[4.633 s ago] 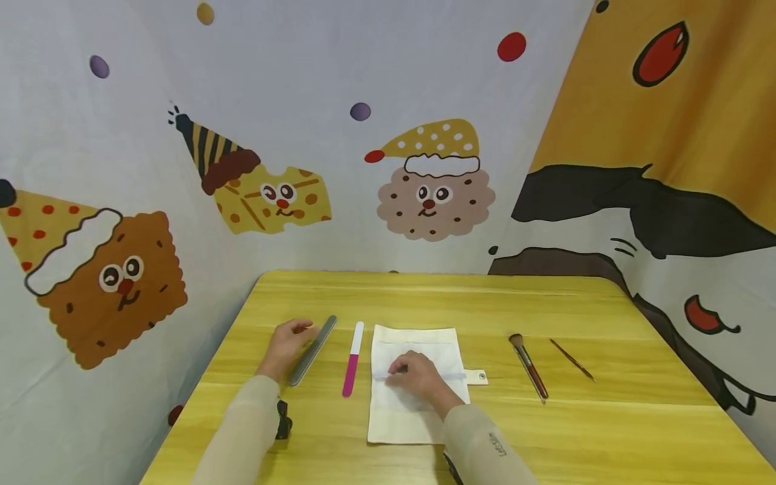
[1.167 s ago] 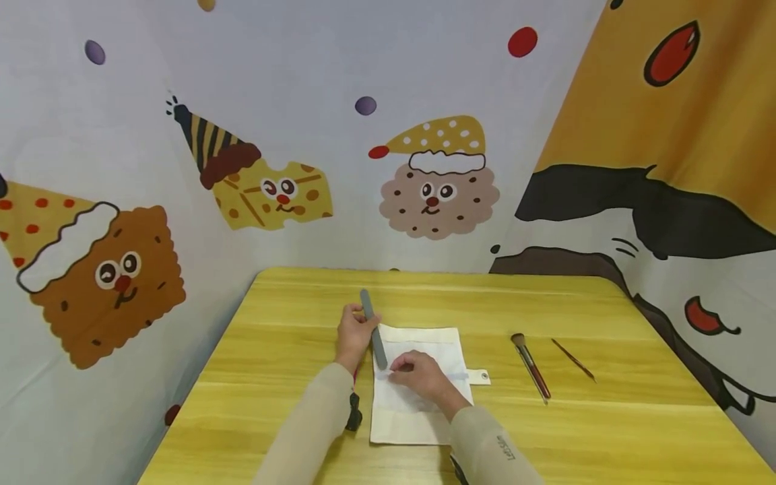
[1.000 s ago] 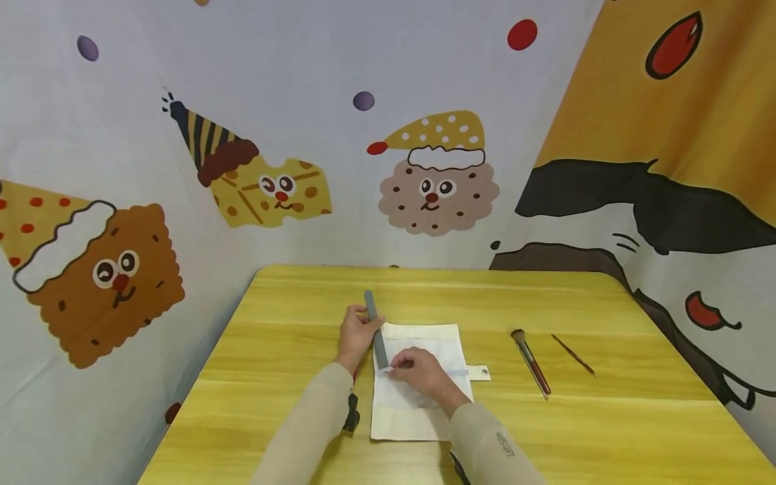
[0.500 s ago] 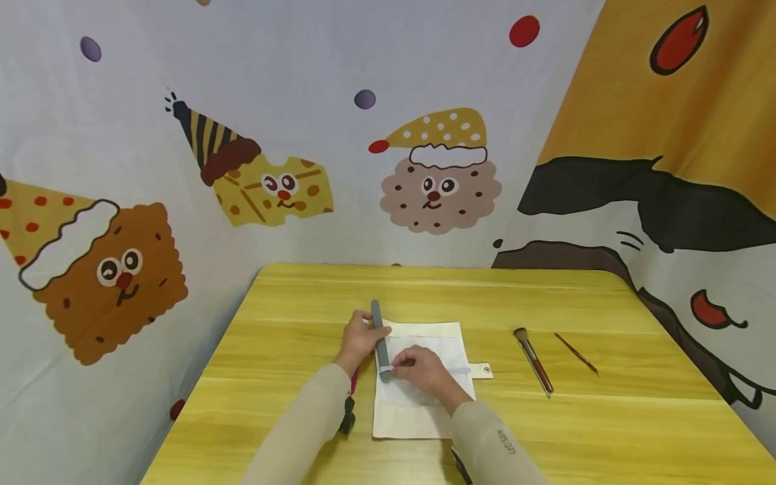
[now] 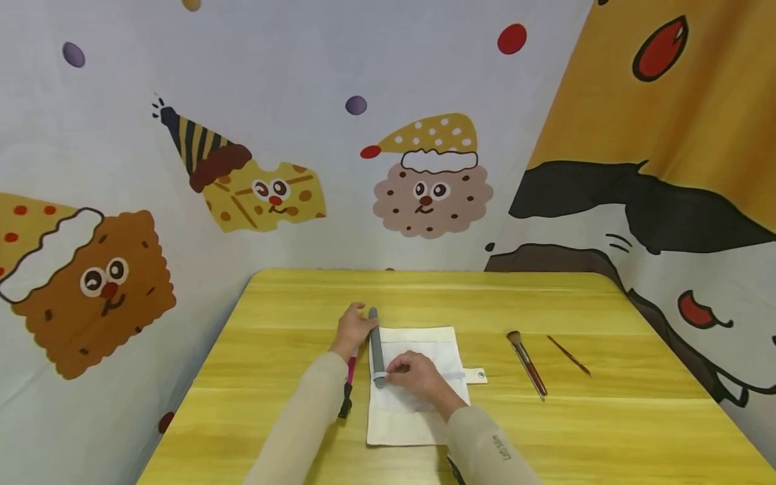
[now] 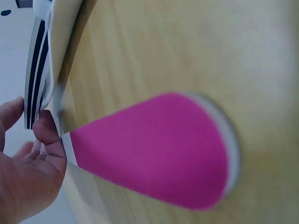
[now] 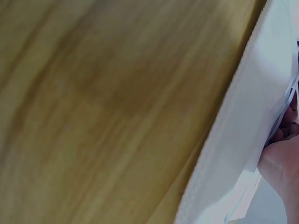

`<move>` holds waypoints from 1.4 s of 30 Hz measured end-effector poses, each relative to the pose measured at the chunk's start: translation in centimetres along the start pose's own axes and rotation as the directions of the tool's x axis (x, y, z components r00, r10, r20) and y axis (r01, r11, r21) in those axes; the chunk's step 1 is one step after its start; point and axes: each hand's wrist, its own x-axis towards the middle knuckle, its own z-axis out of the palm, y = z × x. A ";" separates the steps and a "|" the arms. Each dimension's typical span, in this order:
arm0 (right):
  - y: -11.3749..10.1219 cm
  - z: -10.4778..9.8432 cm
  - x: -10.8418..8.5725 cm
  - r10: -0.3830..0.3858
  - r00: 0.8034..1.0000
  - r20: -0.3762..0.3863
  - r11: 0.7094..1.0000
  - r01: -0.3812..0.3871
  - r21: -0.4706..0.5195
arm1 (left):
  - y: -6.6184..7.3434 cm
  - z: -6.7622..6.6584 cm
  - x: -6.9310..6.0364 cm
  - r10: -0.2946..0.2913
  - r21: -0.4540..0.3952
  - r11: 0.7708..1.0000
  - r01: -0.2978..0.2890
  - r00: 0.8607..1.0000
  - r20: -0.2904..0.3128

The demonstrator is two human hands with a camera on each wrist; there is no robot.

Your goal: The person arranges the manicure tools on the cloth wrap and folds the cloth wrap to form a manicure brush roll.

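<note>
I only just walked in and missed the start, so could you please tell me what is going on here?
A person has both hands at a white cloth wrap on the table. The left hand pinches a grey file, whose near end is under the wrap's pale strap; the right hand holds that strap just beside it. A pink-and-white file lies left of the wrap, and a thick brush and a thin brown tool lie to the right.

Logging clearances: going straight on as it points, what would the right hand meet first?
Past the pale strap that the right hand pinches, probably the grey file; depth is unclear.
</note>
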 end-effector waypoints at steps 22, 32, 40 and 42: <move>0.3 0.2 0.2 0.001 1.000 0.012 1.000 -0.001 -0.024 | -0.1 -1.7 -1.8 0.033 -0.026 0.999 -0.030 0.989 0.146; -0.2 0.4 0.3 0.018 0.997 -0.076 1.000 -0.020 -0.020 | -0.2 -1.6 -2.3 0.067 0.019 0.997 -0.071 0.982 0.175; 0.0 0.8 0.5 0.016 0.995 -0.095 0.999 -0.021 -0.048 | -0.5 -1.7 -2.2 0.051 0.006 0.999 -0.053 0.980 0.194; 0.0 0.8 0.5 0.003 0.995 -0.097 0.999 -0.008 -0.050 | -0.5 -1.6 -2.0 0.050 0.006 0.999 -0.053 0.978 0.202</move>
